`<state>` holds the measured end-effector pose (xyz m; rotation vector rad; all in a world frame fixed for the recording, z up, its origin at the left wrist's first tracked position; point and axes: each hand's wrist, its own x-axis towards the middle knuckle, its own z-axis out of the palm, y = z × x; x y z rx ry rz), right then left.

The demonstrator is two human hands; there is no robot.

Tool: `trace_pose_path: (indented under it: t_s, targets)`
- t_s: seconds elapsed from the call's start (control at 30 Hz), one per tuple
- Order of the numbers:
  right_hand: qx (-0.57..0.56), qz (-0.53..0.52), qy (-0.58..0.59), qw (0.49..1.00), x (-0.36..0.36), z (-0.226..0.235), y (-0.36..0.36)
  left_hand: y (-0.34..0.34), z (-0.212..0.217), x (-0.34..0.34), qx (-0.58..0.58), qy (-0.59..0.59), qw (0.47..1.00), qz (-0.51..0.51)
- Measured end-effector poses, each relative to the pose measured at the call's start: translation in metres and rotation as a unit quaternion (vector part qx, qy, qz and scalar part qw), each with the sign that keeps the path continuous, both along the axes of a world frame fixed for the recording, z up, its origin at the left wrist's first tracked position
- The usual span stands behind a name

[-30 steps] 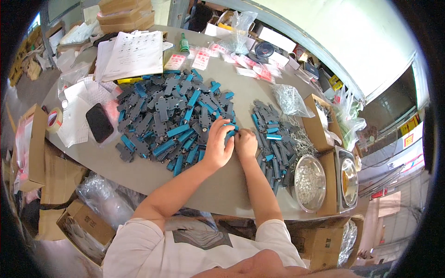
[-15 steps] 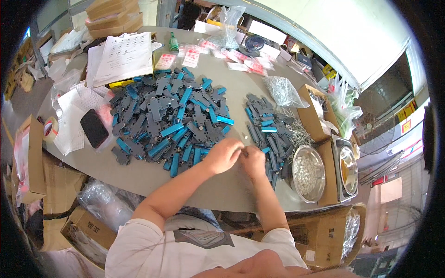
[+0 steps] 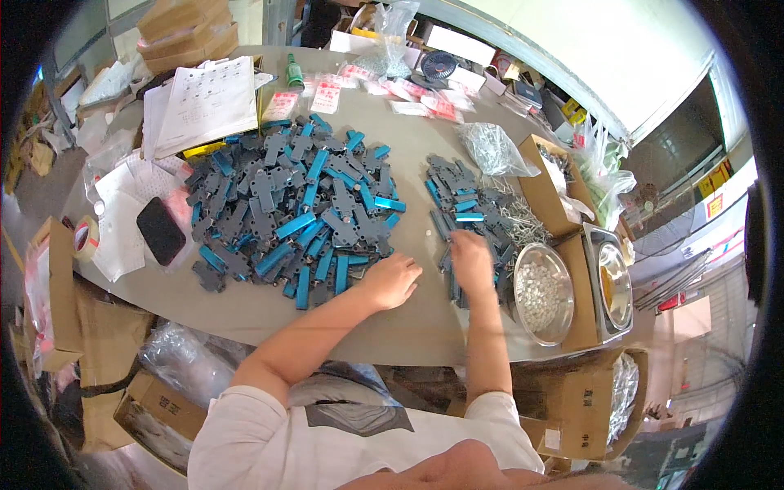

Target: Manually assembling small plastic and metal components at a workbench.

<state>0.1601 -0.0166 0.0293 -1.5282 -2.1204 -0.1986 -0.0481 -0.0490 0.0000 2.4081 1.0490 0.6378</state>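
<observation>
My left hand [image 3: 390, 282] rests at the lower right edge of a large pile of dark grey and blue hinge-like parts [image 3: 302, 204]. Its fingers are loosely bent and a little apart, with nothing visible between them. Over a smaller heap of the same parts [image 3: 457, 184], my right hand [image 3: 472, 263] points away from me, slightly blurred. Its fingertips are hidden, so whether it holds anything does not show. One small white piece [image 3: 428, 233] lies on the table between the two piles. Loose metal pins or screws [image 3: 518, 216] spread right of the smaller heap.
At the right stand a metal bowl of small white pieces [image 3: 542, 302], another metal container [image 3: 614, 284] and a cardboard box [image 3: 549, 189]. A bag of metal pieces [image 3: 495, 149] lies behind. Leftward are a phone [image 3: 161, 232], papers [image 3: 206, 106] and a tape roll [image 3: 85, 237].
My hands were together above the table and have separated. The right moved right onto the smaller heap; the left dropped slightly lower and its fingers loosened. The whole view shifted slightly.
</observation>
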Motion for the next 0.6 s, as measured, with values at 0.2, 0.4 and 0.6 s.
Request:
trace_pose_path:
  t_s: [0.2,0.4,0.6]
  targets:
    - [-0.084,0.044,-0.053,0.994,-0.036,-0.025,0.023,-0.001,0.005,0.002,0.003,0.002,1.000,0.003]
    - [0.072,-0.174,0.004,0.982,0.032,0.030,-0.011,-0.002,0.005,-0.002,0.001,-0.014,1.000,0.006]
    - [0.036,-0.202,0.026,0.978,0.040,0.025,-0.009,-0.003,0.007,0.001,0.014,-0.032,0.999,-0.009]
